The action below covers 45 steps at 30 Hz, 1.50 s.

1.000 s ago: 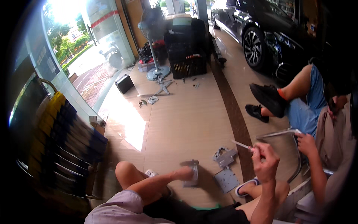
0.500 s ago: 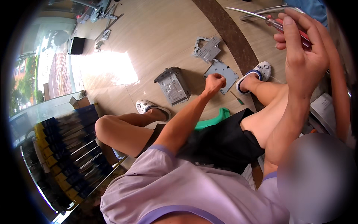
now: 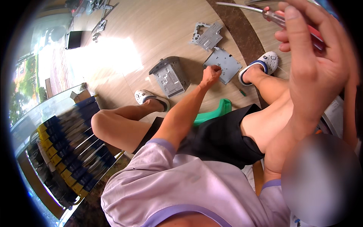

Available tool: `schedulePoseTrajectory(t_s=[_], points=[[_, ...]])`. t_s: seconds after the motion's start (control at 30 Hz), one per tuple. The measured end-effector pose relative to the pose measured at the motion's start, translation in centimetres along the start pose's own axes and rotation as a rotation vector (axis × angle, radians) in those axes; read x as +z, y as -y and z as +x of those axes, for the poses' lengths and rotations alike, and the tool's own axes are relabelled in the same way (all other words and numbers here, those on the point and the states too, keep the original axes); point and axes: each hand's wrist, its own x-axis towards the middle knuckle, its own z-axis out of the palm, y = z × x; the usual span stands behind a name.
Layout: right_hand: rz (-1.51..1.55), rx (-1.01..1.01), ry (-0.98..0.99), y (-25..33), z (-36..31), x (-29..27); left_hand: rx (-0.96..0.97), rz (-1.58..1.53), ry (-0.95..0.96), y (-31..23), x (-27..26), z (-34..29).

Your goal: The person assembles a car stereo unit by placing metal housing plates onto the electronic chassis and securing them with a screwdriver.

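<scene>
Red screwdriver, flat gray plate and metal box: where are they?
Red screwdriver (image 3: 276,19): head view, front of handle.
Flat gray plate (image 3: 226,65): head view, middle of face.
Metal box (image 3: 171,78): head view, upper face.
</scene>
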Motion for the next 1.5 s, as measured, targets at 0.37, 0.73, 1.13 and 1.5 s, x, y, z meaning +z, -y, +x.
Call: schedulePoseTrajectory(t_s=[0.37,0.73,1.13,1.5], points=[[-0.042,-0.055,0.044,0.6,-0.9,0.0,-0.162,-0.498,-0.028,1.4,-3.7,-2.2],[-0.172,-0.106,0.116,-0.6,-0.6,-0.6,0.367,0.428,-0.055,0.0,-15.9,-11.2],[-0.247,-0.179,0.203,-1.2,0.1,2.5,0.354,0.826,-0.259,3.0,-19.4,-9.6],[-0.280,-0.099,0.241,-0.8,-1.3,4.3,0.370,0.858,-0.202,3.0,-19.3,-8.2]])
